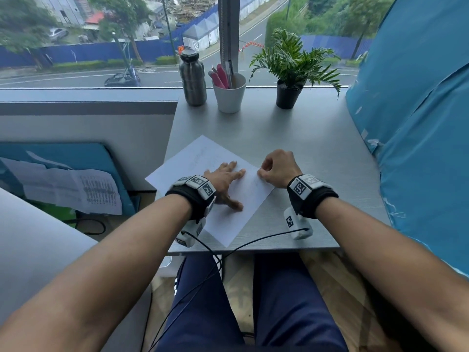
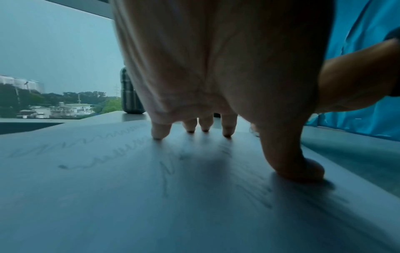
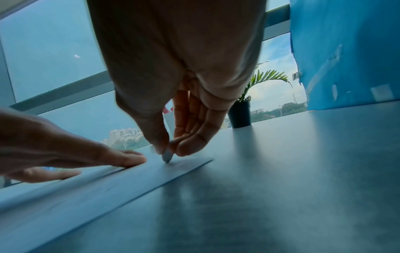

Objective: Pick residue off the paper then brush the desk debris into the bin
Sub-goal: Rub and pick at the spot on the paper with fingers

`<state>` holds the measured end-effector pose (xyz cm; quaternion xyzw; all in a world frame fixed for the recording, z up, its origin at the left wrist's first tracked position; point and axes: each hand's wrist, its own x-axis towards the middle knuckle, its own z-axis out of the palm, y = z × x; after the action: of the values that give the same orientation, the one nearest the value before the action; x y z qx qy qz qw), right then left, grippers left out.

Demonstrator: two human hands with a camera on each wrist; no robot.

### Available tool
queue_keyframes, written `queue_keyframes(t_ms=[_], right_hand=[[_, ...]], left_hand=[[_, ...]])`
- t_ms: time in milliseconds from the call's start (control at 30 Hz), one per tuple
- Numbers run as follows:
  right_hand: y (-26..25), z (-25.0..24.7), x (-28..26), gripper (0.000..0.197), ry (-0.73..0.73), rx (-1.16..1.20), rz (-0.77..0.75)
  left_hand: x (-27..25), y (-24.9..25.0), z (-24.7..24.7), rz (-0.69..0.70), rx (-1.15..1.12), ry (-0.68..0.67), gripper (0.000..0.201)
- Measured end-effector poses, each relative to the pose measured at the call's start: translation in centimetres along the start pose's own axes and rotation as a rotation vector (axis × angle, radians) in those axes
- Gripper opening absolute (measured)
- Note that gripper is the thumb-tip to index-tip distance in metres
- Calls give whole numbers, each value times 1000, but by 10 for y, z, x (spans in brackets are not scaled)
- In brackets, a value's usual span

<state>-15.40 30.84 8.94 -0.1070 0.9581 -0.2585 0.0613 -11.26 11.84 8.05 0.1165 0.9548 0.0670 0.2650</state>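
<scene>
Far to your left, a blue board (image 1: 63,158) with printed white sheets (image 1: 73,186) taped over it is leaning below the grey partition wall (image 1: 83,128), and a black cable (image 1: 94,224) is looping on the floor beneath it. You are sitting at a pale grey laminate desk (image 1: 304,148) that is running up to a large window (image 1: 101,47) looking down on a road and a blue hoarding.

Along the back of the desk, a ribbed steel bottle with a black cap (image 1: 193,77) is standing leftmost, a white cup holding pink pens (image 1: 229,91) just beside it, then a small green fern in a black pot (image 1: 289,72).

The white sheet of paper with faint pencil scribbles (image 1: 203,158) is lying turned at an angle on the near half of the desk. Your left hand (image 1: 224,179) is lying flat on it with fingers (image 2: 159,131) spread wide and straight, fingertips and thumb pressing the sheet down.

Your right hand (image 1: 278,168) is sitting at the paper's right edge, fingers curled in, thumb and forefinger pinching a small pale sliver (image 3: 167,156) whose tip is touching the sheet. What the sliver is, you cannot tell from these views.

On your right, a wrinkled blue plastic sheet (image 1: 418,123) is hanging against the desk's edge, with bits of torn tape on it.
</scene>
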Motion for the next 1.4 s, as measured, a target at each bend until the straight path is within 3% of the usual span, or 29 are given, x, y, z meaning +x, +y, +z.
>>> queue_keyframes(t_ms=[100, 233, 367, 500, 633, 767, 900, 1033, 1167, 1300, 1400], right_hand=[[-6, 5, -3, 14, -5, -2, -43], [-14, 2, -4, 13, -179, -19, -112], [-7, -5, 4, 15, -37, 5, -47], [-21, 6, -5, 11, -219, -36, -177], [-13, 3, 6, 14, -83, -12, -74], [-22, 7, 1, 8, -240, -48, -161], [-12, -1, 10, 15, -90, -14, -68], [-22, 8, -3, 11, -228, -44, -179], [-9, -3, 8, 15, -74, -11, -53], [-22, 12, -12, 8, -232, -22, -195], [-7, -3, 4, 14, -103, -2, -61]], left_hand=[[0, 1, 1, -5, -21, -32, 125], [-1, 3, -2, -13, -31, -66, 127], [-1, 3, -4, -12, -35, -77, 126], [-1, 2, -4, -19, -45, -82, 126], [1, 4, -4, -20, -33, -78, 126], [2, 3, -3, -19, -45, -77, 125], [5, 3, -2, -28, -24, -74, 128], [5, 3, -2, -28, -33, -73, 129], [5, 5, -2, -34, -38, -64, 129], [3, 6, -3, -38, -42, -66, 129], [2, 9, -5, -26, -46, -59, 128]])
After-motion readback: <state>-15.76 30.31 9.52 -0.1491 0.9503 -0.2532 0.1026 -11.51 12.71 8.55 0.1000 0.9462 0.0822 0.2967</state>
